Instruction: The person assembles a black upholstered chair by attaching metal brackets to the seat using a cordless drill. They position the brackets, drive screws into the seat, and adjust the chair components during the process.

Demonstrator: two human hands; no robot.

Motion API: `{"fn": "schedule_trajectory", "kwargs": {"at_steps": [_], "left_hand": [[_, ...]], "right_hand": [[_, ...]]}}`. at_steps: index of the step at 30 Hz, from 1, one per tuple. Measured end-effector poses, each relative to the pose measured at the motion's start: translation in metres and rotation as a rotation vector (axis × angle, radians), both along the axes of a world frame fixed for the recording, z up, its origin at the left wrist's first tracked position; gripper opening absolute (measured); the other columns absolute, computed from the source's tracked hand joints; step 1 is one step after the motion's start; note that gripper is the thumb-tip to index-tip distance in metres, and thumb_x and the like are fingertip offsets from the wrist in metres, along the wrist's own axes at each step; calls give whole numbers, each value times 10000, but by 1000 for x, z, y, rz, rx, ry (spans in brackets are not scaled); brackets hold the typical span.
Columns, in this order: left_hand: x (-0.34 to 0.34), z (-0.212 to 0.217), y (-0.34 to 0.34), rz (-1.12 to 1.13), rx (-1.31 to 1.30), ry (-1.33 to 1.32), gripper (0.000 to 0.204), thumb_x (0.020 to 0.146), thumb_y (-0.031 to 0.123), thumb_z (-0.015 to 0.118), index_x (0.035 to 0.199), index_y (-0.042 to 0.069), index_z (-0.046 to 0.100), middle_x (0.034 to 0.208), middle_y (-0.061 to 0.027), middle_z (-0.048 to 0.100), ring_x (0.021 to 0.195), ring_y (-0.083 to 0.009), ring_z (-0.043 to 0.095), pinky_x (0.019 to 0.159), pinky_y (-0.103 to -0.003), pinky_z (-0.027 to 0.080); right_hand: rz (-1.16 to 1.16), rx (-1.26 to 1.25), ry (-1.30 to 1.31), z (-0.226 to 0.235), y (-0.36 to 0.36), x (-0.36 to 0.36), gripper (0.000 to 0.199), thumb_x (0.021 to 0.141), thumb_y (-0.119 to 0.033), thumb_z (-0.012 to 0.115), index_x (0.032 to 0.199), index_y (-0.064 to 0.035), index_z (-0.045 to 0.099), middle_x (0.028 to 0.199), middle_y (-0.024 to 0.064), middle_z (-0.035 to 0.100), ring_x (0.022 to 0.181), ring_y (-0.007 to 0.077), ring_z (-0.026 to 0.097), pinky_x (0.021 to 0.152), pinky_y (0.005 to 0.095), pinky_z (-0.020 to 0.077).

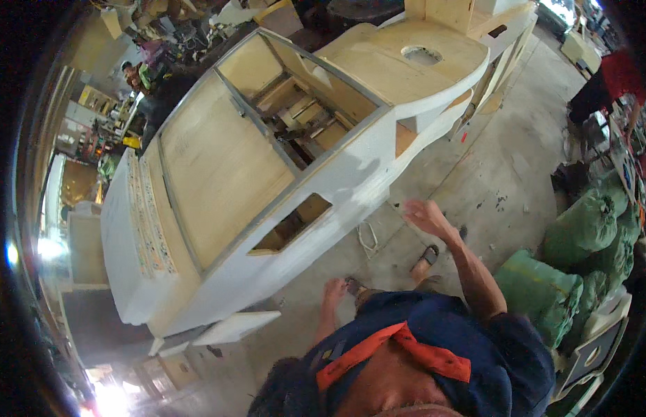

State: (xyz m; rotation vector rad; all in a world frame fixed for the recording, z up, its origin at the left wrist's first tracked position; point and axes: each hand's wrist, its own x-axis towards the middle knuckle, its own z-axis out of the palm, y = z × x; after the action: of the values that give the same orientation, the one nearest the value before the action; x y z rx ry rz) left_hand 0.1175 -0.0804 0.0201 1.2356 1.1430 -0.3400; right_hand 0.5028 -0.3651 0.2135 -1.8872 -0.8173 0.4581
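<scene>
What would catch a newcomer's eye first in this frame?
A big white and plywood vehicle body fills the left and centre, standing on the concrete floor, with open window cut-outs. Below it, the right hand is raised, open and empty, near the body's white side, while the left hand hangs low. Green sacks pile up at the right edge.

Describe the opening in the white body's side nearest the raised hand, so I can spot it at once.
Start at the big white car-shaped body filling the middle of the view, with pale wooden panels on top. Follow its near white side toward the raised right hand; the side opening lies left of that hand. Unlike the large framed openings on top, it is a small slanted cut-out showing bare wood inside.
</scene>
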Motion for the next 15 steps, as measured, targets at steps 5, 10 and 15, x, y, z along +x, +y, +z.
{"fn": "schedule_trajectory", "kwargs": {"at_steps": [5,10,15], "left_hand": [[114,28,-92,-132,-67,36,294,981,340,666,1025,50,643,926,-62,682,756,-176,639,588,-346,535],[149,15,-145,-703,-105,-29,308,985,363,657,1013,57,649,762,-53,663,616,-161,602,504,-319,472],[159,22,-156,-271,19,141,233,964,236,703,960,5,672,733,-93,643,644,-192,672,497,-358,544]], "right_hand": [[-170,-981,161,-163,-306,-66,386,737,-321,758,835,42,669,846,287,669,779,474,649,708,517,527],[-1406,-52,1234,-223,-523,-178,298,909,-313,617,765,-55,576,669,158,574,554,327,562,498,510,460],[-1540,296,1368,-282,-548,-225,327,1010,-314,477,943,-55,666,805,181,644,687,355,618,545,499,478]]}}
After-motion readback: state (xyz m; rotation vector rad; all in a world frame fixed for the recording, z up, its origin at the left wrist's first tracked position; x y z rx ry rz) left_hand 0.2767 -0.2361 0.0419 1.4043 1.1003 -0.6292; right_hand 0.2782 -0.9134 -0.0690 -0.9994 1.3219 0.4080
